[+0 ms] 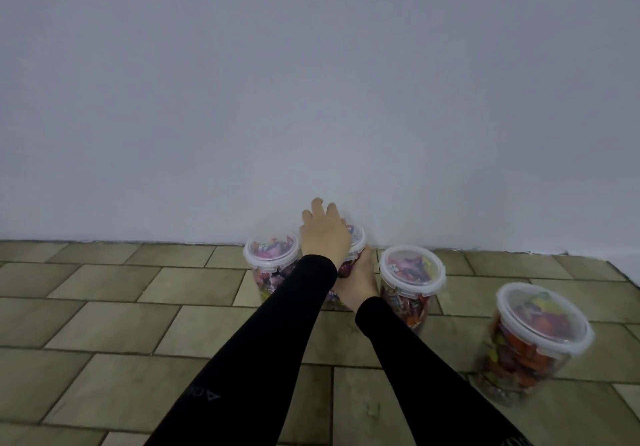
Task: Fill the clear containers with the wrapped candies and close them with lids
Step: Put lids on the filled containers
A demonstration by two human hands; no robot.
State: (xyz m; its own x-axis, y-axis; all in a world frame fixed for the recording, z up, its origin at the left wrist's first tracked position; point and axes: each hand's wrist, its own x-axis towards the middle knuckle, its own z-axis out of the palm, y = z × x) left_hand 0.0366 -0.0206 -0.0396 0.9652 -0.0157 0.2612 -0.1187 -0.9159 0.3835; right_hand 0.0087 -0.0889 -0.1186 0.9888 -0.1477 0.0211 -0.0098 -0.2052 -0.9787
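A pale bare wall (311, 82) fills most of our view, and below it runs a floor (121, 324) of olive-tan tiles laid like bricks. Along the foot of the wall we see four clear candy jars, each standing upright with its long axis vertical and each already showing a whitish lid.

The left jar (272, 265) stands touching or just beside the one we are working on. The right jar (412, 279) stands just beside it on the other side, and the nearest jar (533, 341) sits well apart, out to our right and closer to us.

Both black sleeves reach straight ahead to the middle jar (355, 255), which lies directly in front of us against the wall. Our left hand (325, 237) lies on top of its lid (356, 234), fingers spread and fairly straight, pressing down. Our right hand (360, 279) curls round the jar's side just below the rim, steadying it.

We judge the lid is being pushed home, so the press must come straight down along the jar's axis. The left hand, already on top, is best placed for that.
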